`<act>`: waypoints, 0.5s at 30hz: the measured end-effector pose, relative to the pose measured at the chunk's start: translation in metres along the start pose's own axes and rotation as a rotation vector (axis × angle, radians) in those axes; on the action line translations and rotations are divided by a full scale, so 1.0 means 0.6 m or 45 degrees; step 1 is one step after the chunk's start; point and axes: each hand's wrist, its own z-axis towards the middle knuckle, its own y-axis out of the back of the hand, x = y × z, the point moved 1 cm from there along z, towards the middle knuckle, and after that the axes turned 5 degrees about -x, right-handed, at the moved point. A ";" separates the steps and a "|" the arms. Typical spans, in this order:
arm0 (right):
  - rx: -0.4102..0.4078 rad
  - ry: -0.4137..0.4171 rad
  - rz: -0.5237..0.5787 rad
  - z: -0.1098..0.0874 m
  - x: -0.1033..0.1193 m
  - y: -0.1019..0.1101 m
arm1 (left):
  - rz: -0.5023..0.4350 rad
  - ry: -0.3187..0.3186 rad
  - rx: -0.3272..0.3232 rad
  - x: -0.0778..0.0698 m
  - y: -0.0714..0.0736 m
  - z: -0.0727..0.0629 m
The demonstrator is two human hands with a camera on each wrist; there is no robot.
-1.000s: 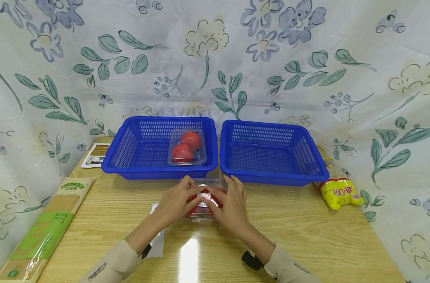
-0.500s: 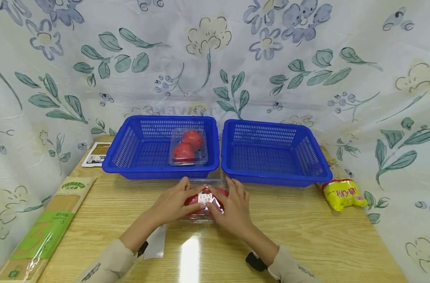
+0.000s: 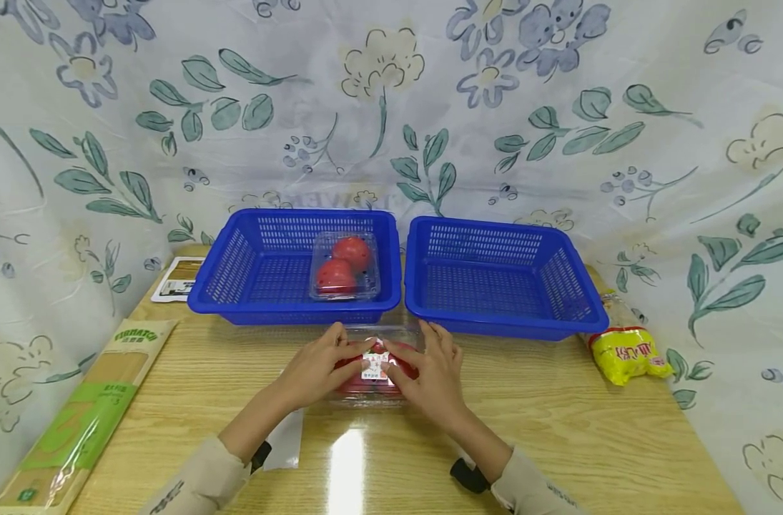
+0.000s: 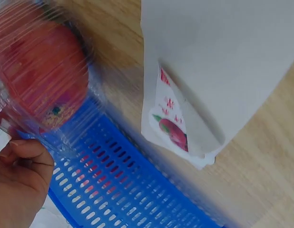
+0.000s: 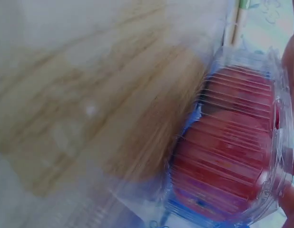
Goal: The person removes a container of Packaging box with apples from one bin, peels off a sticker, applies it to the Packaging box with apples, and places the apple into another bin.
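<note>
A clear plastic box (image 3: 365, 400) of red tomatoes lies on the table in front of the two baskets, a white label (image 3: 374, 366) on its lid. My left hand (image 3: 312, 370) grips the box's left end, its thumb on the label. From the other side my right hand (image 3: 437, 378) holds the right end, thumb likewise at the label. The ribbed side of the box (image 5: 223, 156) and the tomatoes behind it show in the right wrist view. Beside my left forearm is a white sheet (image 4: 218, 52) bearing a partly curled-up printed sticker (image 4: 171, 126).
Behind the hands stand two blue baskets; the left basket (image 3: 262, 318) contains another boxed pair of tomatoes (image 3: 344, 266). The right basket (image 3: 507, 327) is beside it. A spaghetti pack (image 3: 85, 415) lies at left, a flat packet (image 3: 175, 279) behind it, a yellow bag (image 3: 629, 352) at right.
The thumbs have shifted slightly apart on the label, so more of its print shows. Both hands stay on the box. The whole head view has drifted a little.
</note>
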 end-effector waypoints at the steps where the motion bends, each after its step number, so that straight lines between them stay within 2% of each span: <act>1: -0.028 0.012 0.001 -0.001 0.000 -0.001 | -0.006 0.005 -0.012 0.000 -0.001 0.000; 6: -0.186 0.065 0.045 -0.006 0.002 -0.009 | 0.004 0.000 -0.103 -0.001 -0.007 -0.004; 10: -0.278 0.106 0.091 -0.012 0.002 -0.014 | 0.058 -0.051 -0.201 -0.001 -0.012 -0.010; 13: -0.293 0.124 0.093 -0.016 0.001 -0.010 | 0.086 -0.076 -0.271 0.000 -0.011 -0.021; 15: -0.267 0.122 0.098 -0.017 0.000 -0.004 | 0.094 -0.062 -0.313 -0.001 -0.008 -0.032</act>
